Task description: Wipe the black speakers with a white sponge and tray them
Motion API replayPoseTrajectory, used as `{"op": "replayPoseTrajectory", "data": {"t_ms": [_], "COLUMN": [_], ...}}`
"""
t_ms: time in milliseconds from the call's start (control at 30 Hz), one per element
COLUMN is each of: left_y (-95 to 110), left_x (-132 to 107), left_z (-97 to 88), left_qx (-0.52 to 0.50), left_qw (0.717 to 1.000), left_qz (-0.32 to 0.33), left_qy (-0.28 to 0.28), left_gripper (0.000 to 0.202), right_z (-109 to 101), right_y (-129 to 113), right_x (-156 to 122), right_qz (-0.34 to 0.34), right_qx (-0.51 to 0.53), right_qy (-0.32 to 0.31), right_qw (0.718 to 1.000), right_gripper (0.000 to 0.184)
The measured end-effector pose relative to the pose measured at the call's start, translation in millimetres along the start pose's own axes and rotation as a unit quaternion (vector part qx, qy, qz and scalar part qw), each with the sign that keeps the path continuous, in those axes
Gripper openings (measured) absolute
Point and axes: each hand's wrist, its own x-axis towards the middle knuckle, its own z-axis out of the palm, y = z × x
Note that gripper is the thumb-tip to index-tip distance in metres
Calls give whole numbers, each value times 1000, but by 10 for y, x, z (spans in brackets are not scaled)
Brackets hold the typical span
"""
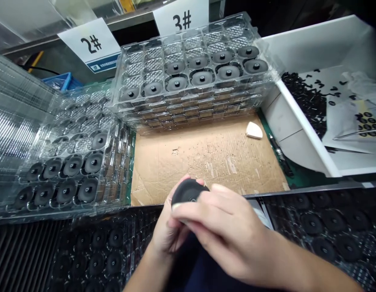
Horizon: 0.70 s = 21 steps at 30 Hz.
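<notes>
Both hands grip a black disc

The left hand [168, 231] cradles a round black disc [188, 192] from behind while the right hand [218, 227] pinches it, just above a cardboard sheet [206, 158], near stacked clear plastic trays [191, 98] of matching discs.

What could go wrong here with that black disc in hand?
The black disc is gripped by the fingers near its rim, between the left hand and right hand, so it might slip and fall onto the dark tray of parts below, possibly knocking the parts there. The torn, scuffed cardboard sheet in front could also mark the disc's face if it lands or is set down there.
</notes>
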Motion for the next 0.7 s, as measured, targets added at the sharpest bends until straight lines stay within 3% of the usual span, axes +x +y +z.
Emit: {"op": "replayPoseTrajectory", "data": {"t_ms": [67, 133, 233, 300, 367, 433, 500, 600, 700], "left_y": [10, 6, 14, 41, 70, 80, 64, 20, -6], "left_x": [3, 15, 13, -14, -48, -69, -65, -28, 8], "left_z": [-33, -50, -32, -16, -13, -20, -28, -24, 3], "left_qx": [-26, -54, -84, -89, -89, -97, -114, -131, -130], "left_qw": [999, 997, 993, 991, 988, 985, 983, 981, 981], "left_qz": [18, 19, 15, 18, 17, 13, 16, 11, 4], "left_qy": [-34, -61, -76, -98, -125, -139, -141, -143, -145], "left_gripper": [64, 56, 50, 54, 59, 59, 55, 53, 54], "right_z": [-114, -214, -263, -233, -175, -97, -4, 115, 97], "right_y": [-9, 26, 177, 319, 459, 580, 678, 779, 775], "right_x": [-102, -154, -118, -90, -128, -251, -431, -688, -772], "right_qz": [53, 101, 65, 54, 135, 259, 345, 401, 413], "right_qx": [2, -66, -142, -92, -7, 58, 100, 138, 126], "right_qy": [-42, -38, 3, 34, 85, 129, 133, 73, 44], "right_qw": [998, 992, 988, 994, 987, 956, 924, 903, 901], "right_gripper": [20, 20, 27, 29, 24, 19, 22, 29, 30]}}
